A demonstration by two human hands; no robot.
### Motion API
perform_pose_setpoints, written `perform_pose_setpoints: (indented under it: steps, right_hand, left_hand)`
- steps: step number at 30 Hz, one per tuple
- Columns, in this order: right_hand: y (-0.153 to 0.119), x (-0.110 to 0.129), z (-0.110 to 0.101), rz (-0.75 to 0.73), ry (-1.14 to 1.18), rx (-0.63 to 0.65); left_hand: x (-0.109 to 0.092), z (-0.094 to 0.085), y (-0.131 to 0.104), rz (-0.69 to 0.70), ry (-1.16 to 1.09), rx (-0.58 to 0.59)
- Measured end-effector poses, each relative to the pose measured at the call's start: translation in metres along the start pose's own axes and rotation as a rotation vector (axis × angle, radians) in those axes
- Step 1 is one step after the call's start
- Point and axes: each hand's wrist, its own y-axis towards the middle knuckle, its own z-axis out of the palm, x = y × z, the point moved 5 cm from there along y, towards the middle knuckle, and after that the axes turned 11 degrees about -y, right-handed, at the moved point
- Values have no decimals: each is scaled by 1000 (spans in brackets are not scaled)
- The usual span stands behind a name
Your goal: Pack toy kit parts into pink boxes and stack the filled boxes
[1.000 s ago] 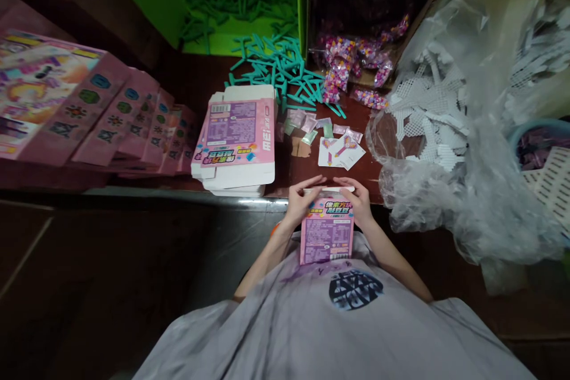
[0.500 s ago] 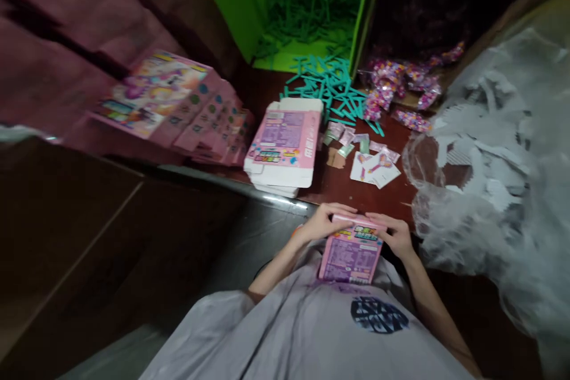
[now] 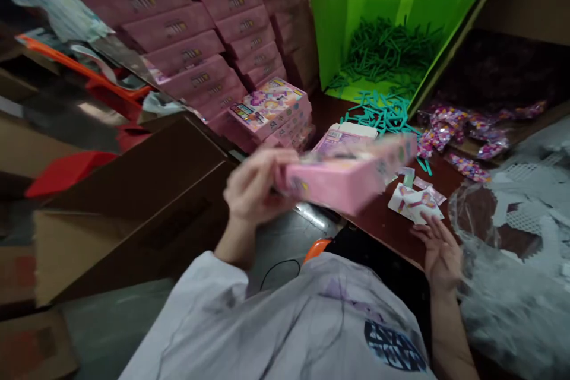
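My left hand (image 3: pixel 260 187) grips one end of a pink cardboard box (image 3: pixel 338 181), held up in the air and blurred by motion. Lower right, my right hand (image 3: pixel 440 252) is off the box, its fingers apart, beside printed cards (image 3: pixel 416 202) at the table edge. Behind the held box, a flat unfolded carton (image 3: pixel 356 130) is partly covered. To its left stands a stack of closed pink boxes (image 3: pixel 271 107) with colourful lids. Small sachets (image 3: pixel 430 187) lie near the cards.
A green bin (image 3: pixel 338 29) with teal sticks (image 3: pixel 383 113) spilling out stands at the back. Bags of coloured beads (image 3: pixel 449 124) lie to its right. Clear plastic with white pieces (image 3: pixel 503 219) fills the right side. A large brown carton (image 3: pixel 146 202) stands at the left, before stacked pink boxes (image 3: pixel 173 29).
The pink box has risen from my lap and swung left in my left hand. My right hand has let go of it and moved right. The view has turned left.
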Motion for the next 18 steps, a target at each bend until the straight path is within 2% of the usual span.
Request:
perform_pose_setpoints:
  steps: [3,6,8,10,12,13,15,16,18]
  right_hand:
    - [6,-9,20,51,16,67]
    - [7,-23,34,107,-16,103]
    - [10,-30,41,143,-67,81]
    - [17,-33,53,176,-135,46]
    - [29,-34,72,212,-231,30]
    - [36,-35,85,225,-290,36]
    - [51,-36,114,247,-412,93]
    - [58,-38,129,259,-464,144]
    - [69,-40,153,264,-527,234]
  left_hand:
    - [77,-54,21,-270,339,-3]
    - [153,-91,19,-534,408,36]
    - [186,-108,6,-664,458,37]
    - [199,-115,-11,-711,523,-10]
    - [188,-109,-30,-646,677,-180]
    - [176,-100,-40,-581,770,-280]
    - [147,-64,-64,-445,895,-407]
    - [135,-39,-74,-413,861,-358]
    - [119,11,-93,-493,715,-192]
